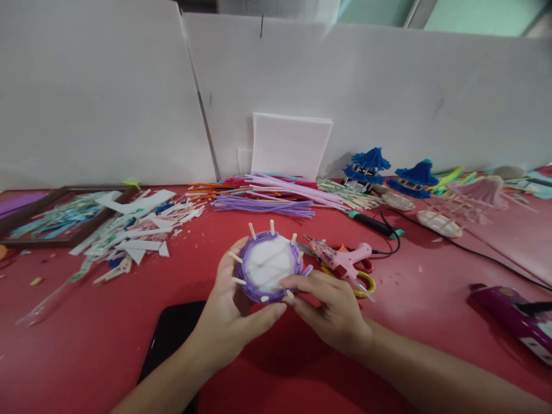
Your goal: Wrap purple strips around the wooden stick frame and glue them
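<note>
Left grip, right grip hold purple-rimmed disc; glue gun atop scissors nearby.

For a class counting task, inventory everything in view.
Round piece: 1, purple and white, centre
Stems: many, mixed, back centre
Glue gun: 1, pink, centre right
Scissors: count unclear, red, yellow, by glue gun
Tool: 1, black, behind glue gun
Models: several, blue, pink, back right
Slab: 1, black, front left
Device: 1, magenta, right edge
Cord: count unclear, black, right
Frame: 1, brown, far left
Scraps: many, mixed, left
Paper: several, white, back centre
Panels: 2, white, back
Table: 1, red, underneath
Hands: 2, bare, on round piece
</note>
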A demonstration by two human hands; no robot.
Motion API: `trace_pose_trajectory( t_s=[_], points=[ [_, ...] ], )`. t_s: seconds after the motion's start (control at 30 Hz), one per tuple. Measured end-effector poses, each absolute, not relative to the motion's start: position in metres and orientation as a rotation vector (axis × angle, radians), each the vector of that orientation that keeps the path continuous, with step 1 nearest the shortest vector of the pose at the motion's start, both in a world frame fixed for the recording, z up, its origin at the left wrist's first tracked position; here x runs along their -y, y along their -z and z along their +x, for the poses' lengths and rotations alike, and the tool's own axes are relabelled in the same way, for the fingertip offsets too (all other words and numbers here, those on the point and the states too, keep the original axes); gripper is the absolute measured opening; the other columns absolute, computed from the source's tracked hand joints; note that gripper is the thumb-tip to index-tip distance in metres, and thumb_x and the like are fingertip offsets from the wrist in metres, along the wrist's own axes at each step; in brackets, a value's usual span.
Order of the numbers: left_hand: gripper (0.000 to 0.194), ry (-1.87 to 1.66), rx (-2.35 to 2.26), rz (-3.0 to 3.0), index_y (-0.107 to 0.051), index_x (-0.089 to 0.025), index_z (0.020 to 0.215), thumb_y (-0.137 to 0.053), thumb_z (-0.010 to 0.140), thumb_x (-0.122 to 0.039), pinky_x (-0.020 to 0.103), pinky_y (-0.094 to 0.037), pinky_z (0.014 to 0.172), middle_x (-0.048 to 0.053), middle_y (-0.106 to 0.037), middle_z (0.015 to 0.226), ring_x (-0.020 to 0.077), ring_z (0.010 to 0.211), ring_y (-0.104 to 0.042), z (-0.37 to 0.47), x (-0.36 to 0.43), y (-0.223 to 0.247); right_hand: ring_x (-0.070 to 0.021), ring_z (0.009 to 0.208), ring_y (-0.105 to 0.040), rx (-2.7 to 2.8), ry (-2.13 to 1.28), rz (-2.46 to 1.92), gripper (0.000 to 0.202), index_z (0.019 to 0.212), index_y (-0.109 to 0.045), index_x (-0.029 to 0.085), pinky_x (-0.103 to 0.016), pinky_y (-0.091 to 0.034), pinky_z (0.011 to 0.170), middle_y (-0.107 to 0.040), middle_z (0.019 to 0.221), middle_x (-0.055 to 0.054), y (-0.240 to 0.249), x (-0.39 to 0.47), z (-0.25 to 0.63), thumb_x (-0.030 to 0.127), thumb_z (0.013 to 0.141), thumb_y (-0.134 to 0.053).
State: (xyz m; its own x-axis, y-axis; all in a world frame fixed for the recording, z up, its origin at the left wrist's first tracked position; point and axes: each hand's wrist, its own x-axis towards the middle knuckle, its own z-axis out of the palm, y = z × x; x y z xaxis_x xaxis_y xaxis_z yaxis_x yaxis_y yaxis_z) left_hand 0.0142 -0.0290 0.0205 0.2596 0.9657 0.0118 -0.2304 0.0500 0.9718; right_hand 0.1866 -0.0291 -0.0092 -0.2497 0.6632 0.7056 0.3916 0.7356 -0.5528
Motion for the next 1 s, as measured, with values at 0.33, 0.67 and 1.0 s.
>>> trace_pose_trajectory(
  t_s=[0.33,0.67,1.0],
  points=[
    [0.082,-1.212,-0.976,1.051,-0.036,-0.021,0.13,-0.078,0.061,-0.015,0.025,-0.052,0.084,0.01,-0.062,0.121,0.0216,0.103,-0.063,0.016,0.023,-0.02,-0.012,0.068,-0.065,1.871,-0.292,-0.817,0.022,0.105,-0.059,0.022,-0.02,-0.055,0.066,-0.069,0.081,-0.001,0.011,0.029,0.192,0.013,0.085,-0.057],
    [0.08,-1.215,-1.011,0.919,-0.035,-0.024,0.131,-0.077,0.064,-0.014,0.019,-0.048,0.086,0.006,-0.061,0.123,0.0154,0.105,-0.061,0.012,0.02,-0.012,-0.0148,0.079,-0.064,2.152,-0.16,-0.735,0.019,0.098,-0.056,0.018,-0.026,-0.053,0.07,-0.069,0.086,-0.006,0.0,0.016,0.208,0.006,0.088,-0.045],
    [0.084,-1.183,-0.947,0.896,-0.031,-0.025,0.133,-0.076,0.064,-0.01,0.021,-0.048,0.087,0.007,-0.061,0.124,0.015,0.103,-0.062,0.015,0.023,-0.013,-0.0158,0.071,-0.056,2.119,-0.042,-0.711,0.014,0.094,-0.059,0.016,-0.029,-0.049,0.066,-0.064,0.077,-0.005,-0.004,0.021,0.205,0.008,0.086,-0.051]
  ],
)
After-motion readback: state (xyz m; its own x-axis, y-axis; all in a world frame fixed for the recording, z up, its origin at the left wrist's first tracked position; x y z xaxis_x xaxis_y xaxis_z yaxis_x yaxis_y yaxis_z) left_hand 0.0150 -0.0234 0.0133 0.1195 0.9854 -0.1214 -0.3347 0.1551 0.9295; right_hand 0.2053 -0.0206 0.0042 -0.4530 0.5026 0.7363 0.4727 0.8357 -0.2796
